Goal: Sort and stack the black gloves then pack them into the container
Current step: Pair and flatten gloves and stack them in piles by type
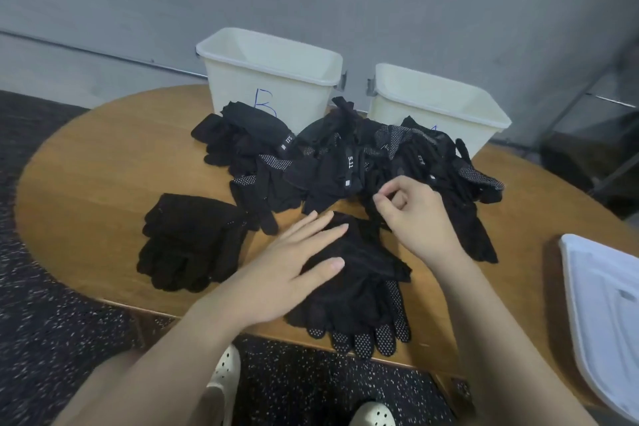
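Observation:
A loose heap of black gloves (345, 159) lies across the middle of the round wooden table (96, 156). Near the front edge sits a stack of dotted black gloves (366, 294), fingers pointing toward me. My left hand (294, 266) rests flat on this stack with straight fingers. My right hand (411, 214) is at the heap's near edge, its thumb and fingers pinching a black glove there. A second stack of plain black gloves (190, 239) lies to the left. Two white containers stand at the back: one marked B (269, 76) and another (435, 107) to its right.
A white lid or tray (608, 308) lies at the table's right edge. A grey wall rises behind the containers. Dark speckled floor surrounds the table, and my two white shoes (224, 377) show below the front edge.

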Demonstrator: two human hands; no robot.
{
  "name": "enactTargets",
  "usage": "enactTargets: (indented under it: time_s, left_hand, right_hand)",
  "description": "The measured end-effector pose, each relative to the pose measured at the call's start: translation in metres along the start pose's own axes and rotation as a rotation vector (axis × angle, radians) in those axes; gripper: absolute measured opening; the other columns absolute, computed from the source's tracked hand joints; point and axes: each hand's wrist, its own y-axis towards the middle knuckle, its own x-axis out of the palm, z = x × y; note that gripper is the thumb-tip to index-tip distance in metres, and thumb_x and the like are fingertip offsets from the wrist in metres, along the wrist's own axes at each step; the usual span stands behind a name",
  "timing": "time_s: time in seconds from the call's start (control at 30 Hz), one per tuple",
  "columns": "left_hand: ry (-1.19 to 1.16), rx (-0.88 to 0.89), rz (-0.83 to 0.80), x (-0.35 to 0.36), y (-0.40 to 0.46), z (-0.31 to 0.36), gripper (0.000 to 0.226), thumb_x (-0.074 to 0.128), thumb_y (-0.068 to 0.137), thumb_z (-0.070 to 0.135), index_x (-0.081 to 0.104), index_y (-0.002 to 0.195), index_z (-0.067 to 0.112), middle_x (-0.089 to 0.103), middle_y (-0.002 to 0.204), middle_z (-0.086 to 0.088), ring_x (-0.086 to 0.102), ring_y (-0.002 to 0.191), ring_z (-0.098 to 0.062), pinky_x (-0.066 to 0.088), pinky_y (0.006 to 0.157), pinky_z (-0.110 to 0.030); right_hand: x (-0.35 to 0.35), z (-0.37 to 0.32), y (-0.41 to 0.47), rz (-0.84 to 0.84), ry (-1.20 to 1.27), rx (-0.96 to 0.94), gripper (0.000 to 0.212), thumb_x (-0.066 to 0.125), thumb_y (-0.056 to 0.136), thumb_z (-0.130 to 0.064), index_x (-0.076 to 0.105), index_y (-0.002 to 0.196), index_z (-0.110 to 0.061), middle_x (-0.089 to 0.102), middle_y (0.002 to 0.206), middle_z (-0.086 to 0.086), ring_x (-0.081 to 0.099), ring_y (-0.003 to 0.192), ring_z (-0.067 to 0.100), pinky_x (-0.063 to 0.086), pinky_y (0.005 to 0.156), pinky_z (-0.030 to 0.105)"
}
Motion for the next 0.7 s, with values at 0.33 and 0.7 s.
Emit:
enactTargets:
  time_s: [0.33,0.7]
  left_hand:
    - [-0.132,-0.085,0.213,-0.008,0.004,-0.017,0.057,0.029,0.104,0.057,0.029,0.158,0.04,0.025,0.164,0.024,0.015,0.15,0.01,0.019,0.128,-0.031]
    - [-0.2,-0.008,0.521,-0.013,0.022,-0.019,0.036,0.039,0.109,0.029,0.057,0.14,0.02,0.055,0.136,0.014,0.047,0.127,0.007,0.03,0.103,-0.003]
  right_hand:
    - [0.03,-0.017,0.048,-0.128,-0.135,0.032,0.017,0.077,0.086,-0.042,0.069,0.092,-0.028,0.069,0.075,-0.009,0.067,0.092,0.017,0.055,0.084,0.039]
    - [0.007,-0.038,0.052,-0.067,0.121,-0.152,0.014,0.07,0.094,-0.024,0.064,0.081,-0.024,0.056,0.076,0.001,0.055,0.063,0.015,0.049,0.066,0.029]
